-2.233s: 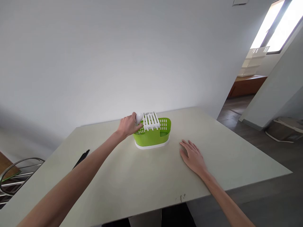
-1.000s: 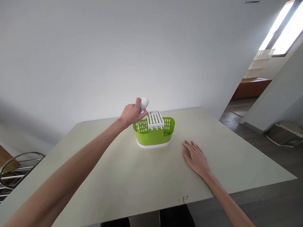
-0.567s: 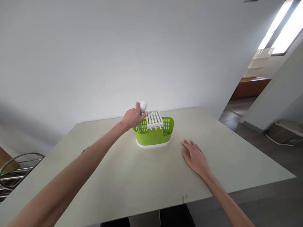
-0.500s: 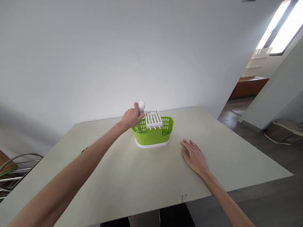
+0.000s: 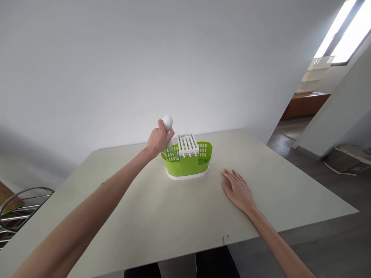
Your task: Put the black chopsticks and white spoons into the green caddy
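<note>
My left hand (image 5: 159, 139) is closed round a white utensil (image 5: 167, 122) with a rounded, ball-like top end. Its lower part tilts down into the left side of a green plastic basket (image 5: 185, 169), where thin greyish pieces show beneath my fingers; their kind is unclear. A white slatted rack (image 5: 188, 145) with small hooks spans the middle of the basket, which stands on a white base. To the right of the basket, my right hand (image 5: 239, 192) lies palm down on the pale table, its fingers stretched out and holding nothing.
The basket stands on the pale table (image 5: 162, 220), whose far edge meets a grey wall. A small dark object (image 5: 104, 181) is partly covered by my left forearm. Beyond the left edge is a metal rack (image 5: 24, 208); a bin-like container (image 5: 349, 159) sits on the floor at right.
My left hand has risen and shifted slightly left with the white utensil, so more of its lower part shows above the basket. My right hand stays in place.
</note>
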`<state>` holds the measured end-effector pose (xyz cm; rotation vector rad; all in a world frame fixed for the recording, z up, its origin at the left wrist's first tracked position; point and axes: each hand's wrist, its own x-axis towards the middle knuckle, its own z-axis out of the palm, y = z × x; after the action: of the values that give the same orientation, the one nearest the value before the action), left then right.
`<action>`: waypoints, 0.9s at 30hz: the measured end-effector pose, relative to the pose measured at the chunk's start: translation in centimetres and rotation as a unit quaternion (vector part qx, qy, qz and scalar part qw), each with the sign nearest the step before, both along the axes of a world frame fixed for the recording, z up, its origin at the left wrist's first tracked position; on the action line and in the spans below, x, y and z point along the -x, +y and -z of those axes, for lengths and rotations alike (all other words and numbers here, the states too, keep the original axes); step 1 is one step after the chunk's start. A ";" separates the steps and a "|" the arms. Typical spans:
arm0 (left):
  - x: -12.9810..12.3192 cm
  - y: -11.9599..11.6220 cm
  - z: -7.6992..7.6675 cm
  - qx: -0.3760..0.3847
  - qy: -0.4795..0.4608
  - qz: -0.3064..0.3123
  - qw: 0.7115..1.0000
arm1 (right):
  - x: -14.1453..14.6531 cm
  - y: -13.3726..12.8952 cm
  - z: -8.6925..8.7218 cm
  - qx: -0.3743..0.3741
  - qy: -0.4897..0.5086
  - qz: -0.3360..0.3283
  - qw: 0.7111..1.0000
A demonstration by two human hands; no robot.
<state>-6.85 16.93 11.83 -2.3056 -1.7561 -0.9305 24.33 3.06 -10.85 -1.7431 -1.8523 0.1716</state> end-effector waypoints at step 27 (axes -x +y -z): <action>-1.9 -0.1 -3.0 -0.016 0.175 -0.019 0.984 | 0.0 0.2 0.3 -0.008 0.003 -0.004 1.000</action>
<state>-5.00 16.87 14.83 -2.2379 -1.6167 -0.5027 24.36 3.28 -11.12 -1.7230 -1.8516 0.1645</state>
